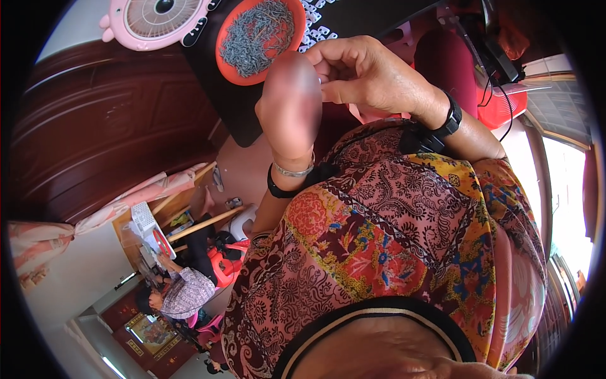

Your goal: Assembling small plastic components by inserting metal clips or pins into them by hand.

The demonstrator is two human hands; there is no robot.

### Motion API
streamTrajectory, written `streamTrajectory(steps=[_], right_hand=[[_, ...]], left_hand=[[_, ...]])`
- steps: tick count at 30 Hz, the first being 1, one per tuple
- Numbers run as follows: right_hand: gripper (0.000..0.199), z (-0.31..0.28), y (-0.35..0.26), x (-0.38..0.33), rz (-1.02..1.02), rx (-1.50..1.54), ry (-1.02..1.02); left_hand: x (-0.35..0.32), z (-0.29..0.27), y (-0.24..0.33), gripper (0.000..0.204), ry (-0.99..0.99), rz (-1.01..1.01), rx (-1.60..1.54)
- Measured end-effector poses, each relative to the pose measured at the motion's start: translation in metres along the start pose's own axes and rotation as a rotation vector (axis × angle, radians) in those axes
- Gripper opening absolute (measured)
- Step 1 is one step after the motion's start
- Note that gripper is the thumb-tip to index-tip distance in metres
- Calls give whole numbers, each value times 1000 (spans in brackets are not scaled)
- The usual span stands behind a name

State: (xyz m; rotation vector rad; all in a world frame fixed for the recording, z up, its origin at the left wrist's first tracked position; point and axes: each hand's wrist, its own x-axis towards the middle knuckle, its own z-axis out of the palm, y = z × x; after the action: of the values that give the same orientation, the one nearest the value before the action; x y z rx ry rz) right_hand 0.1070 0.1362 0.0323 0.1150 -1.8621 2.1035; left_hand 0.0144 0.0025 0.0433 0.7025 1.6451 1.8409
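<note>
My left hand is raised in front of the orange bowl, its fingers smeared by a blurred patch, so their grip is hidden. Beside it, the thumb and fingers of my right hand are pinched together against the left hand. A tiny whitish bit shows at the right fingertips, too small to name. The round orange bowl holds a heap of small grey metal pieces that look like nails or screws. Small white plastic pieces with dark holes lie spread on the table next to the bowl.
A pink fan stands left of the bowl, by the dark table's edge. Red plastic containers and a hanging black cable are at the right. Another person in a patterned top sits at a bench at lower left.
</note>
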Motion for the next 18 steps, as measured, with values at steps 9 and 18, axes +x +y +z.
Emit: streamTrajectory(steps=[9,18], right_hand=[[27,1,1,1,-8,82,-5],[26,1,5,2,-5,139,10]], left_hand=[[-1,2,0,21,-5,22,18],[-2,3,0,21,-6,28,66]])
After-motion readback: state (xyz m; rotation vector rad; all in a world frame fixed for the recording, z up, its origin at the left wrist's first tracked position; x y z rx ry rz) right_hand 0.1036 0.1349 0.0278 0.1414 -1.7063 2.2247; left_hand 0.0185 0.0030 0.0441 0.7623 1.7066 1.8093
